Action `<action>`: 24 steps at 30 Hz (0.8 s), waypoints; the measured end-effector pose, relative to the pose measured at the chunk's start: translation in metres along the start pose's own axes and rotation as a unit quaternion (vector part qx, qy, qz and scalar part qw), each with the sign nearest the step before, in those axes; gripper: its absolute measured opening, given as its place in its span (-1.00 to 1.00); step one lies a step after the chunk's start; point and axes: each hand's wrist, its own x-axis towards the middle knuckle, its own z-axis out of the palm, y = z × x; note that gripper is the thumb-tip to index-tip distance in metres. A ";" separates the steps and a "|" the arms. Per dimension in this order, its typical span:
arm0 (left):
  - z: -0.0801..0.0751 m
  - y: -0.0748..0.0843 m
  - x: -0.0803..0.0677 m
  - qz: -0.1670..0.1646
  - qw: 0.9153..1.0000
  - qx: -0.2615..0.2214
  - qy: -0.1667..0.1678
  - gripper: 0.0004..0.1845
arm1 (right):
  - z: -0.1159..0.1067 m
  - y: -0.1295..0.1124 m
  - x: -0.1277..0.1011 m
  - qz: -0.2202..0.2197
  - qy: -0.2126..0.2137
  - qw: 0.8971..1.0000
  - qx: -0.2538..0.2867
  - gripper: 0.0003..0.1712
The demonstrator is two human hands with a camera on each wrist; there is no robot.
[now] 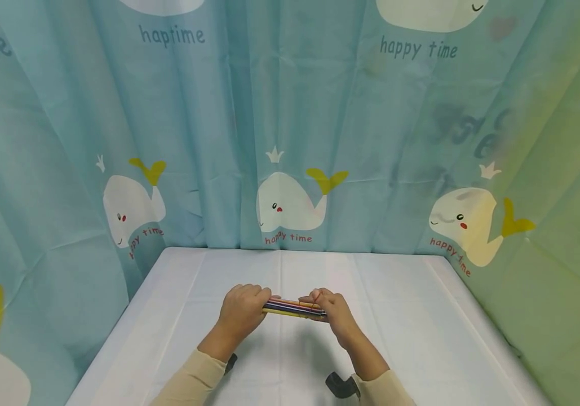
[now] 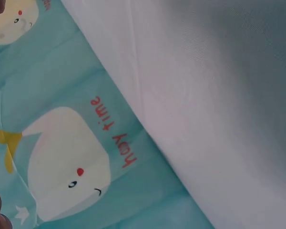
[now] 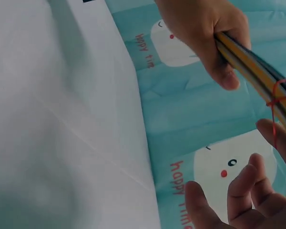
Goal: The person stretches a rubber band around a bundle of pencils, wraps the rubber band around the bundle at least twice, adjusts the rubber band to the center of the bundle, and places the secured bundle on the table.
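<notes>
Pencils (image 1: 293, 308), a coloured bundle, held level above table (image 1: 421, 316) centre, left hand (image 1: 243, 310) curled round the 9 o'clock end, right hand (image 1: 332, 311) pinching red band (image 3: 276, 98) at 3 o'clock; binding step, likely needing another tight wrap.

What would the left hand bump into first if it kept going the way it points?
Probably the right hand, holding the other end of the pencil bundle that the left hand holds; depth is unclear.
</notes>
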 end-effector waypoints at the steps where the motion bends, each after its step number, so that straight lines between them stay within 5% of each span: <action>1: -0.001 -0.002 -0.001 0.005 1.000 0.000 -0.003 -0.67 | 0.001 -0.001 0.001 0.003 -0.005 1.000 -0.007 -0.47; 12: -0.004 0.000 -0.018 0.068 0.997 -0.014 -0.039 -0.70 | 0.007 0.006 0.001 0.046 -0.062 0.997 -0.018 -0.68; 19: -0.002 0.002 -0.018 0.091 0.995 -0.051 -0.003 -0.70 | 0.003 0.003 0.001 0.020 -0.065 0.997 -0.025 -0.78; 24: -0.002 -0.004 -0.017 0.068 0.995 -0.037 0.064 -0.56 | 0.002 0.025 0.002 0.034 -0.033 0.995 -0.086 -0.85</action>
